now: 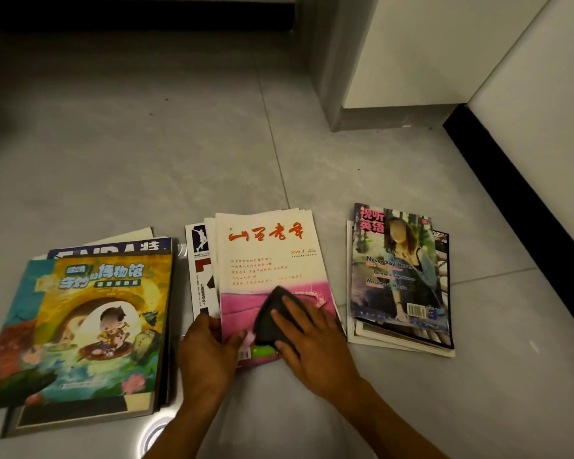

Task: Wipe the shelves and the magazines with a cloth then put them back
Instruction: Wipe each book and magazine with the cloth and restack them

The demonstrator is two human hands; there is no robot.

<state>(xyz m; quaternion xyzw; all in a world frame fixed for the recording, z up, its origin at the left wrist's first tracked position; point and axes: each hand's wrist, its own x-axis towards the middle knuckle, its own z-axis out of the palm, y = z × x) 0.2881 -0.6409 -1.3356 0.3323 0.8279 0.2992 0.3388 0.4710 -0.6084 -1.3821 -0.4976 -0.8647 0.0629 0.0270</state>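
Below, one moment of the wiping, set out by part.

Setting: three piles of magazines lie side by side on the grey tiled floor (120,144), near the foot of a white cabinet (408,61).

Middle pile: the top magazine (269,260) has a cream cover with red lettering and a pink lower half; it sits slightly askew on the ones beneath.

Cloth: a dark grey cloth (275,309), folded small, lies on the pink part of that cover — the thing being wiped now.

Right hand (309,339): fingers straight and spread, palm down, pressing the cloth flat to the cover; no pinch.

Left hand (206,346): fingers curled round the near-left corner of the middle pile, thumb on top of the cover, steadying it.

Left pile (90,326): a yellow and teal illustrated cover on top, untouched.

Right pile (398,276): an English-learning title on top, well apart from both hands.

Handling, as judged: the magazines look thin, light and floppy, with glossy covers that would slide on each other and on the tile — best held at the spine edge or a corner, the whole pile pinned while wiping. The cloth is soft and limp; flat pressure suits it.

Progress, as judged: wiping under way, nothing yet put back.
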